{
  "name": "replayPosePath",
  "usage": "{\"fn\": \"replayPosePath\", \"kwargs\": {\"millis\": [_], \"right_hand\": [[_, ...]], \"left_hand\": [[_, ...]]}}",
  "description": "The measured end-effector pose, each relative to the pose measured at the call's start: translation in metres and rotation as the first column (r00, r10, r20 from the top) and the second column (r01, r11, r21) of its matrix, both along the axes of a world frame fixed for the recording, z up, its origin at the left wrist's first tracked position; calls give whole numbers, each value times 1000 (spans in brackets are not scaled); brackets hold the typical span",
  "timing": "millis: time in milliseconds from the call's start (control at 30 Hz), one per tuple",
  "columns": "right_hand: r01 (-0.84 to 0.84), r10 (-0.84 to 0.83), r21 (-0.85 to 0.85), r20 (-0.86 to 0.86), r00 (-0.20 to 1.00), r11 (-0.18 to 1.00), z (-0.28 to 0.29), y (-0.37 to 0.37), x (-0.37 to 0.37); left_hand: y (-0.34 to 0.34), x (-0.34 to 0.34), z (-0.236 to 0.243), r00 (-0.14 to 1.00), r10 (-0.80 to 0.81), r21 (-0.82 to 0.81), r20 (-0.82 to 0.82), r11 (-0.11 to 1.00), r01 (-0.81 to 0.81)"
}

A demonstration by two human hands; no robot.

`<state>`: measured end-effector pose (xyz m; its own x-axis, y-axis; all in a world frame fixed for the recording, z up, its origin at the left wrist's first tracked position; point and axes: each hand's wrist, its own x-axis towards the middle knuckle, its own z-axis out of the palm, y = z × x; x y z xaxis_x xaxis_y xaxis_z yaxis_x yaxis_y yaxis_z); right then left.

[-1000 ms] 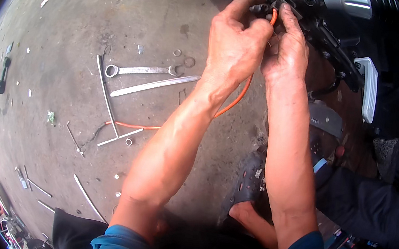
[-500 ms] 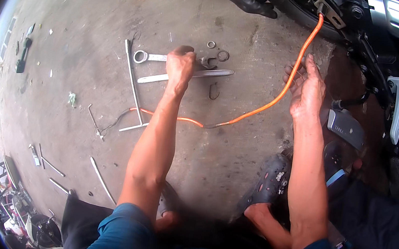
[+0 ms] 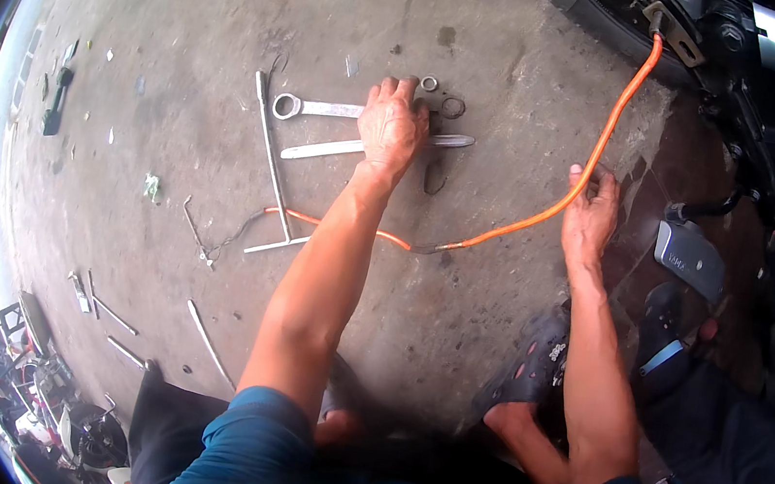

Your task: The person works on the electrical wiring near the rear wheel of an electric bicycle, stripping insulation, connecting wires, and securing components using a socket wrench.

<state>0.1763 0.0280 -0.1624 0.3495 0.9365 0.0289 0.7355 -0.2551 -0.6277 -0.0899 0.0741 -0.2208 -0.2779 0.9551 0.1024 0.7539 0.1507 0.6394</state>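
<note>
My left hand point(image 3: 393, 127) is over the jaw end of a combination wrench point(image 3: 327, 109) on the concrete. Its fingers are bent downward and their tips are hidden, so whatever they hold cannot be made out. A flat metal tyre lever point(image 3: 317, 148) lies under the same hand. Just beyond the fingers are a small metal ring point(image 3: 429, 83) and a darker ring point(image 3: 453, 108). My right hand point(image 3: 591, 220) is palm up, its fingers curled around an orange hose point(image 3: 517, 224). The hose runs up to a dark fitting point(image 3: 657, 23) beside the motorcycle's wheel.
A long T-handle wrench point(image 3: 271, 153) lies left of the wrench, across the hose's far end. Farther left are a black tool point(image 3: 58, 101) and scattered litter. Several metal rods lie near my left knee. At the right, the motorcycle's wheel point(image 3: 583, 18) and grey pedal point(image 3: 691, 259) stand close.
My left hand has shifted right along the wrench toward its jaw end. My right hand has come lower and its fingers have closed around the hose. Another person's black-gloved hand has left the top.
</note>
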Motion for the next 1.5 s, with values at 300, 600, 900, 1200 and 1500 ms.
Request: {"fn": "replayPosePath", "kwargs": {"millis": [300, 600, 900, 1200, 1500], "right_hand": [[-190, 187, -48, 513, 838, 981, -39, -39, 4], [-172, 152, 3, 460, 875, 985, -44, -35, -2], [473, -148, 461, -580, 801, 751, 67, 17, -12], [-684, 755, 320, -299, 583, 655, 87, -44, -222], [-976, 976, -36, -40, 216, 215, -15, -105, -353]], "left_hand": [[42, 22, 8, 877, -366, -332, -312, 906, 261], [29, 13, 16, 986, -124, -214, -108, 972, 98], [11, -164, 203, 864, -297, -537, 407, 687, 489], [-230, -256, 138, 216, 344, -316, 914, 936, -153], [-361, -196, 42, -351, 208, -391, 913, 693, -605]]}}
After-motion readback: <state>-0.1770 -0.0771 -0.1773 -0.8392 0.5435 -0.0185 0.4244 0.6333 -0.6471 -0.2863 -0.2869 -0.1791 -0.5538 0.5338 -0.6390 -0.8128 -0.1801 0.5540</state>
